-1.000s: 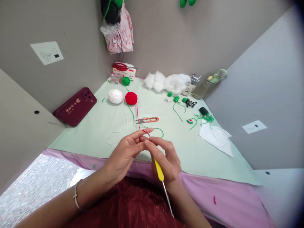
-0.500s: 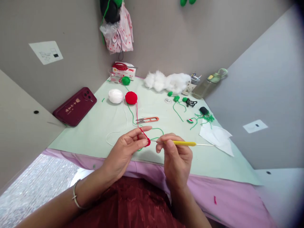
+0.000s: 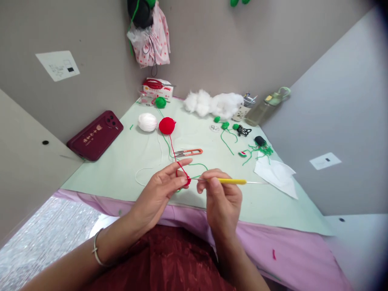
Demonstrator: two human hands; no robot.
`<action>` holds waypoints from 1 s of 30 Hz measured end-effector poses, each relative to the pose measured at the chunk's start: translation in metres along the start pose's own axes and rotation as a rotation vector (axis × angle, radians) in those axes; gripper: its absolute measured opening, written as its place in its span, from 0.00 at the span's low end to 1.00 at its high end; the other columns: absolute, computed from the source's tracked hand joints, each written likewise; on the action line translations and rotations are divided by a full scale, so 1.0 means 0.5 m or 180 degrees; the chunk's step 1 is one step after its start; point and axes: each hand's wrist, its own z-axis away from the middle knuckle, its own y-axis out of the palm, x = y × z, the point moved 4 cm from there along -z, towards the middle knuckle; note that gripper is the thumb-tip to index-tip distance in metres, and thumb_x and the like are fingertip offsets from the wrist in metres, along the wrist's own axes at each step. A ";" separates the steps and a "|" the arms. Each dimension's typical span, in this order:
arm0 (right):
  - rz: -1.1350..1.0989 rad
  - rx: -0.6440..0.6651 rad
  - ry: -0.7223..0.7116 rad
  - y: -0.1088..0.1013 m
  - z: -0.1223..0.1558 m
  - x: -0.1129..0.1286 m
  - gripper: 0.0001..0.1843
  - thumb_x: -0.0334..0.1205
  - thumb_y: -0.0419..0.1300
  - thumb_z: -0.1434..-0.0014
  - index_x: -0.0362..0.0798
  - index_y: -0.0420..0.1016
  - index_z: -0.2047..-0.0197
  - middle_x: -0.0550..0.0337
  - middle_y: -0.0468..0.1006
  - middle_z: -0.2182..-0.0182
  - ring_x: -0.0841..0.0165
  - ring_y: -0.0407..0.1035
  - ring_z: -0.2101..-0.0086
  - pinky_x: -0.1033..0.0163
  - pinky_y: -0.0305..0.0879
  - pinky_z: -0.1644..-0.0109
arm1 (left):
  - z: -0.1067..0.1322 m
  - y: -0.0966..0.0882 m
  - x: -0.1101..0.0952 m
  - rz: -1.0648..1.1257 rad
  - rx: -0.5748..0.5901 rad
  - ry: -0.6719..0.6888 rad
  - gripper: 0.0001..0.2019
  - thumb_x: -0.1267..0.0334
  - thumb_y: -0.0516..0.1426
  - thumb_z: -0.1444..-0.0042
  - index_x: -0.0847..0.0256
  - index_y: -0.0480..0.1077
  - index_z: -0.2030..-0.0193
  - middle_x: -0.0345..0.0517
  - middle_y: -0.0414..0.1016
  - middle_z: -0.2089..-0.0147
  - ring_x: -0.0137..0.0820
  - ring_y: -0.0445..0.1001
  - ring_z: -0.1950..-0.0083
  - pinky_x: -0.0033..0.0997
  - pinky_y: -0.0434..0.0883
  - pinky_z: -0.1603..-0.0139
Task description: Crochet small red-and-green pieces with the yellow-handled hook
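Observation:
My left hand (image 3: 160,190) pinches a small red crochet piece (image 3: 187,181), with the red strand (image 3: 174,151) running over its forefinger back to the red yarn ball (image 3: 167,125). My right hand (image 3: 221,198) grips a yellow-handled crochet hook (image 3: 232,181) held level, its tip pointing left into the red piece. Both hands hover just above the near part of the pale green mat (image 3: 121,161). A green strand (image 3: 200,165) lies on the mat under them.
Orange thread snips (image 3: 188,152) lie just beyond my hands. A white yarn ball (image 3: 147,122), green ball (image 3: 160,102), white stuffing (image 3: 214,104), bottle (image 3: 266,106), green scraps (image 3: 260,150), white paper (image 3: 277,174) and a maroon phone (image 3: 95,135) surround the mat.
My right hand swung the hook from pointing down toward me to lying level with its tip at the red piece. The red ball shifted slightly left.

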 end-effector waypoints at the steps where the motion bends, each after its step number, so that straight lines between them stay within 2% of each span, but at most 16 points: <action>1: 0.0272 0.0083 -0.0184 0.007 0.004 0.003 0.11 0.33 0.59 0.29 0.53 0.83 0.55 0.60 0.80 0.68 0.67 0.76 0.69 0.60 0.76 0.66 | 0.003 0.002 -0.001 -0.0156 -0.0038 0.0132 0.22 0.65 0.71 0.44 0.55 0.81 0.41 0.38 0.76 0.66 0.29 0.73 0.60 0.30 0.69 0.49; 4: 0.1184 0.0065 -0.1071 0.024 0.022 0.017 0.16 0.30 0.63 0.32 0.58 0.84 0.47 0.55 0.85 0.57 0.63 0.80 0.58 0.57 0.80 0.58 | 0.011 0.010 0.003 -0.0302 -0.0032 0.0227 0.27 0.64 0.71 0.44 0.53 0.78 0.37 0.39 0.79 0.62 0.32 0.74 0.54 0.33 0.68 0.44; 6: 0.1197 -0.0107 -0.1242 0.025 0.027 0.022 0.20 0.27 0.63 0.33 0.60 0.84 0.45 0.55 0.85 0.55 0.63 0.81 0.58 0.56 0.80 0.57 | 0.013 0.014 0.007 -0.0173 0.0073 0.0019 0.27 0.63 0.71 0.44 0.54 0.78 0.37 0.41 0.80 0.60 0.33 0.75 0.53 0.34 0.68 0.43; 9: 0.0592 -0.0011 -0.0652 0.015 0.013 0.013 0.16 0.28 0.62 0.32 0.58 0.85 0.51 0.56 0.85 0.59 0.64 0.80 0.59 0.57 0.80 0.57 | 0.011 0.017 0.002 -0.0064 0.0210 -0.0148 0.24 0.64 0.71 0.45 0.54 0.81 0.40 0.40 0.78 0.62 0.31 0.73 0.56 0.33 0.68 0.44; 12: -0.0081 0.0169 -0.0031 0.002 -0.002 -0.001 0.09 0.36 0.61 0.29 0.53 0.84 0.57 0.57 0.85 0.64 0.67 0.77 0.67 0.59 0.78 0.62 | 0.008 0.016 -0.010 -0.0138 0.0183 -0.0070 0.20 0.64 0.71 0.44 0.53 0.83 0.44 0.38 0.75 0.64 0.30 0.71 0.59 0.33 0.67 0.46; 14: -0.0390 0.0222 0.0323 -0.005 -0.006 -0.011 0.10 0.41 0.60 0.28 0.50 0.82 0.58 0.57 0.83 0.66 0.68 0.74 0.71 0.60 0.76 0.66 | 0.007 0.014 -0.015 -0.0236 0.0132 -0.0028 0.19 0.64 0.70 0.44 0.54 0.84 0.45 0.38 0.74 0.65 0.30 0.70 0.59 0.33 0.66 0.47; 17: -0.0416 0.0304 0.0488 -0.012 -0.004 -0.008 0.11 0.41 0.57 0.27 0.49 0.80 0.57 0.56 0.83 0.65 0.68 0.75 0.71 0.60 0.77 0.65 | 0.008 0.008 -0.019 -0.0422 0.0110 0.0032 0.18 0.63 0.69 0.43 0.54 0.84 0.45 0.39 0.73 0.65 0.31 0.69 0.60 0.33 0.66 0.49; 20: 0.0160 0.0443 0.0012 -0.014 0.001 0.020 0.11 0.35 0.55 0.26 0.51 0.80 0.53 0.56 0.84 0.62 0.68 0.77 0.68 0.59 0.79 0.62 | 0.010 0.003 -0.022 -0.0652 0.0091 0.0217 0.18 0.61 0.68 0.40 0.53 0.83 0.43 0.39 0.73 0.65 0.31 0.69 0.60 0.32 0.67 0.50; 23: 0.1011 0.0693 -0.0929 -0.004 0.011 0.046 0.14 0.30 0.55 0.28 0.52 0.78 0.47 0.55 0.85 0.60 0.65 0.80 0.63 0.58 0.80 0.59 | 0.013 0.001 -0.022 -0.0798 0.0020 0.0428 0.19 0.62 0.69 0.40 0.51 0.82 0.42 0.37 0.73 0.65 0.30 0.70 0.60 0.30 0.68 0.51; 26: 0.1771 0.0646 -0.1735 0.007 0.027 0.047 0.18 0.28 0.59 0.31 0.51 0.78 0.41 0.50 0.85 0.55 0.62 0.81 0.56 0.57 0.81 0.56 | 0.013 0.003 -0.013 -0.0518 0.0011 0.0374 0.23 0.62 0.72 0.43 0.50 0.81 0.40 0.37 0.76 0.64 0.29 0.73 0.59 0.30 0.70 0.50; 28: 0.1991 0.0577 -0.1901 0.010 0.034 0.039 0.21 0.28 0.62 0.32 0.53 0.78 0.39 0.49 0.84 0.52 0.60 0.80 0.53 0.56 0.81 0.55 | 0.010 0.006 -0.002 -0.0169 0.0117 0.0048 0.24 0.61 0.73 0.45 0.53 0.81 0.41 0.39 0.79 0.63 0.30 0.75 0.58 0.30 0.71 0.49; 30: 0.1756 0.0492 -0.1676 0.006 0.033 0.032 0.20 0.28 0.61 0.32 0.55 0.79 0.41 0.51 0.83 0.52 0.61 0.80 0.54 0.57 0.80 0.56 | 0.006 0.007 0.009 0.0096 0.0230 -0.0319 0.23 0.61 0.73 0.45 0.56 0.82 0.42 0.42 0.80 0.62 0.30 0.76 0.58 0.30 0.71 0.49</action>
